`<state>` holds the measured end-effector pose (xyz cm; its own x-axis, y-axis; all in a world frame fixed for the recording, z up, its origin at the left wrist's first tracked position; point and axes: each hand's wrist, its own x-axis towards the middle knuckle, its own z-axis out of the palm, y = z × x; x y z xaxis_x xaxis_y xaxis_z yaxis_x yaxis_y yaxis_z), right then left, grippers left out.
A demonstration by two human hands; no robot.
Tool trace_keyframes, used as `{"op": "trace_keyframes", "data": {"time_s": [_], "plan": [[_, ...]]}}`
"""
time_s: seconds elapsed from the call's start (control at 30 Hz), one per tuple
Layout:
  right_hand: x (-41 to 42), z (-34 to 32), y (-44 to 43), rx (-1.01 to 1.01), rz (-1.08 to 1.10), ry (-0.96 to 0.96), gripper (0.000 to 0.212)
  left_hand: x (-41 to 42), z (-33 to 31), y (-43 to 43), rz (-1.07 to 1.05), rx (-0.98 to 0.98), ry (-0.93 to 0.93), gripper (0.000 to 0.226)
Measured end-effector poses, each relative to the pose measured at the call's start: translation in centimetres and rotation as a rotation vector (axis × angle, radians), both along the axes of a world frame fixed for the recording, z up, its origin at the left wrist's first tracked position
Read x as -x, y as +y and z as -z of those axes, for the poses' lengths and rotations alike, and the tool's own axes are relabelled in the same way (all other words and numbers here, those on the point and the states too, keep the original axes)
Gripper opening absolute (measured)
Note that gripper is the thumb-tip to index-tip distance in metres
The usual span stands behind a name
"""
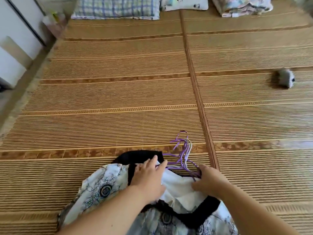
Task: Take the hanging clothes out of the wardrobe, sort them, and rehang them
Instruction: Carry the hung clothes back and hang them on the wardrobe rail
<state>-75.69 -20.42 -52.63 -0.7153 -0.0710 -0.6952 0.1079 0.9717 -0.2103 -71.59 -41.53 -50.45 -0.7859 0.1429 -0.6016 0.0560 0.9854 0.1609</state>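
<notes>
Woven straw mat (118, 92) covers the whole bed, and the clothes lie in a heap on its near edge, right in front of the person. On top is a white garment (179, 185). A black garment (135, 156) is under it, and a pale printed dress (101, 185) with dark swirls spreads out to the left. A bunch of purple hangers (183, 155) sticks out of the heap, hooks pointing up the bed. The left hand (149, 177) lies flat on the clothes with its fingers straight, holding nothing. The right hand (208, 180) is curled, pinching the white garment between thumb and fingers just beside the hanger ends. At the head of the bed sit a checked pillow (115, 7), a second pillow (184, 3) and a folded quilt (242, 5). A small grey bundle (285, 79) lies well off to the right.
</notes>
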Motion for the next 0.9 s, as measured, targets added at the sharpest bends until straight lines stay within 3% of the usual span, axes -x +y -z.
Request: {"op": "trace_keyframes", "data": {"time_s": [0.07, 0.3, 0.43, 0.57, 0.73, 0.9], "plan": [[-0.2, -1.3, -0.1, 0.068, 0.032, 0.014, 0.024, 0.0, -1.0, 0.3, -0.016, -0.020, 0.015, 0.081], [-2.7, -8.7, -0.9, 0.255, 0.018, 0.072, 0.026, -0.9, -9.1, 2.0, -0.064, -0.161, 0.105, 0.073], [-5.1, -14.1, -1.9, 0.349, 0.052, 0.069, 0.023, -2.5, -14.7, 2.6, -0.256, -0.256, 0.234, 0.032], [-7.3, -20.6, -2.6, 0.434, 0.076, 0.061, 0.031, -4.7, -21.0, 2.9, -0.418, -0.285, 0.322, 0.037], [-9.5, -30.8, -3.3, 0.520, -0.072, 0.127, 0.047, -7.6, -30.3, 3.6, -0.497, -0.223, 0.438, 0.036], [-10.2, -42.7, -3.5, 0.611, -0.197, 0.279, 0.032, -10.3, -42.0, 3.8, -0.570, -0.402, 0.662, 0.041]]}}
